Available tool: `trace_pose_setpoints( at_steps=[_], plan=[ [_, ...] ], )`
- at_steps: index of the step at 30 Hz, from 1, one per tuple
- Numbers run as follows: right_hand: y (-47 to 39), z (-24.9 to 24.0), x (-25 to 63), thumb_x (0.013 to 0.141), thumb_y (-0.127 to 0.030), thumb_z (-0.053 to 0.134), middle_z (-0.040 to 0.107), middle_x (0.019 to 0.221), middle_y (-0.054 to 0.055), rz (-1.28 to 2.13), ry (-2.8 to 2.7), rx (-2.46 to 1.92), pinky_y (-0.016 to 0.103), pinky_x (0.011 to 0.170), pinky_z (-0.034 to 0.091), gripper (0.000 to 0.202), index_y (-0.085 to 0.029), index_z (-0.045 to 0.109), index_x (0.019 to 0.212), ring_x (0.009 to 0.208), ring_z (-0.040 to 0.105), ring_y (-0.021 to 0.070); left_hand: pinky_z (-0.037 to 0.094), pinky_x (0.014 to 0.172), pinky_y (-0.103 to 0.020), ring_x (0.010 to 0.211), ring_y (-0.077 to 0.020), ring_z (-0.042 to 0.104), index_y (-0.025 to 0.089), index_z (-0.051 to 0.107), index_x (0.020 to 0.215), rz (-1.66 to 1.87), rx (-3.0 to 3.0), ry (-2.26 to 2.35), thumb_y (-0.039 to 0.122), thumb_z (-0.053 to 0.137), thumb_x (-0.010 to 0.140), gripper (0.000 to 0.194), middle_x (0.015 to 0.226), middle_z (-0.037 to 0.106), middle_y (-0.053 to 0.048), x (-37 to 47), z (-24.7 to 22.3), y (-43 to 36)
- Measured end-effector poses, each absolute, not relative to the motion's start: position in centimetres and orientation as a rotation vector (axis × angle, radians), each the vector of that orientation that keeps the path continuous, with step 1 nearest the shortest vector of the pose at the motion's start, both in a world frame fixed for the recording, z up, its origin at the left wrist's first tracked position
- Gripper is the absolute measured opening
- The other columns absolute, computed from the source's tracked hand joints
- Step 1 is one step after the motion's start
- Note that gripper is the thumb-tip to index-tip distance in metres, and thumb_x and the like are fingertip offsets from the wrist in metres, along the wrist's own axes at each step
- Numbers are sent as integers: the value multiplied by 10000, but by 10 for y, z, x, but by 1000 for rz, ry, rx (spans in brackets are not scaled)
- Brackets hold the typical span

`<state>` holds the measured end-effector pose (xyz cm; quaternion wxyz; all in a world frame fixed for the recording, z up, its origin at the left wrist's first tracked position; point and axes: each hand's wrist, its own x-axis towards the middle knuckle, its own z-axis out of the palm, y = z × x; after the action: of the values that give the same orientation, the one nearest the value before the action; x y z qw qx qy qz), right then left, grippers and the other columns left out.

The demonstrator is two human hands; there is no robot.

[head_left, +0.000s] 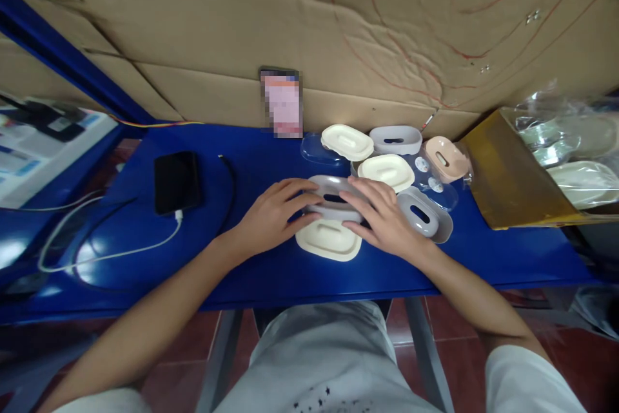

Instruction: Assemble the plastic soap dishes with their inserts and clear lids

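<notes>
A grey rounded plastic piece with a dark slot in its middle (333, 210) is gripped between my two hands. My left hand (271, 216) holds its left end, fingers over the top and thumb at the near edge. At the right end, my right hand (389, 223) holds it the same way. Just in front, partly under the piece, a cream oval lid-like part (329, 244) lies on the blue table (271, 281). Close to my right hand is another slotted grey piece (416, 214), resting in or on a darker grey oval part. A second cream part (387, 171) lies beyond my fingers.
Farther back are another cream part (347, 142), a grey slotted piece (395, 140), a peach slotted piece (445, 158) and clear covers (322, 150). A box (503, 174) of wrapped parts stands right. A black device (176, 182) with a white cable lies left.
</notes>
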<state>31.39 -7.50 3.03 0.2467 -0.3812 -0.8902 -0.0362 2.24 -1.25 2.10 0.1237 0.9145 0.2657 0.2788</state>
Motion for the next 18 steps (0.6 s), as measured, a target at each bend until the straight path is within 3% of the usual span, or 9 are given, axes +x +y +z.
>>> trace_pose_setpoints(
  at_steps=[2, 4, 6, 8, 11, 15, 18],
  plan=[
    [-75, 34, 317, 1094, -423, 629, 695, 1496, 145, -36, -2535, -977, 501, 1183, 453, 477, -199, 613, 1515, 1382, 639, 292, 503, 1166, -495, 1328, -282, 641, 247, 694, 1296, 672, 2706, 691, 383, 582, 1114, 253, 1385, 693, -104, 21, 24, -17],
    [-77, 32, 315, 1119, -405, 585, 772, 1370, 98, 29, -2621, -909, 455, 1121, 486, 383, -216, 671, 1441, 1262, 701, 253, 420, 1227, -597, 1336, -312, 625, 250, 684, 1261, 529, 2719, 680, 421, 666, 1062, 263, 1363, 674, -110, 18, 24, -20],
    [-83, 28, 308, 1134, -392, 551, 793, 1318, 88, 53, -2670, -866, 434, 1092, 490, 359, -207, 695, 1405, 1220, 709, 240, 259, 1280, -736, 1401, -376, 566, 240, 671, 1185, 416, 2699, 684, 510, 816, 930, 399, 1371, 630, -128, 16, 22, -21],
    [-90, 24, 299, 1122, -500, 550, 776, 1352, 111, 50, -2700, -827, 454, 1134, 462, 468, -175, 674, 1435, 1257, 685, 260, 145, 1297, -785, 1450, -411, 511, 231, 650, 1101, 356, 2676, 666, 521, 923, 802, 498, 1393, 587, -139, 16, 20, -21],
    [-99, 19, 286, 1076, -621, 577, 700, 1486, 154, -9, -2765, -811, 497, 1212, 396, 682, -123, 581, 1542, 1368, 614, 308, 226, 1315, -716, 1386, -368, 561, 221, 624, 1034, 325, 2690, 617, 356, 934, 784, 421, 1355, 583, -130, 19, 18, -22],
    [-100, 17, 284, 1123, -335, 570, 720, 1461, 141, -134, -2758, -853, 436, 1128, 445, 458, -122, 598, 1528, 1319, 650, 268, 401, 1265, -620, 1431, -372, 535, 219, 644, 1054, 403, 2683, 586, 290, 851, 859, 294, 1391, 578, -145, 22, 15, -22],
    [-94, 18, 292, 1134, -348, 551, 731, 1450, 131, -115, -2716, -906, 398, 1015, 499, 404, -166, 656, 1480, 1291, 678, 257, 445, 1244, -618, 1532, -413, 450, 226, 663, 1171, 466, 2652, 591, 371, 847, 895, 361, 1561, 500, -179, 23, 12, -21]
  ],
)
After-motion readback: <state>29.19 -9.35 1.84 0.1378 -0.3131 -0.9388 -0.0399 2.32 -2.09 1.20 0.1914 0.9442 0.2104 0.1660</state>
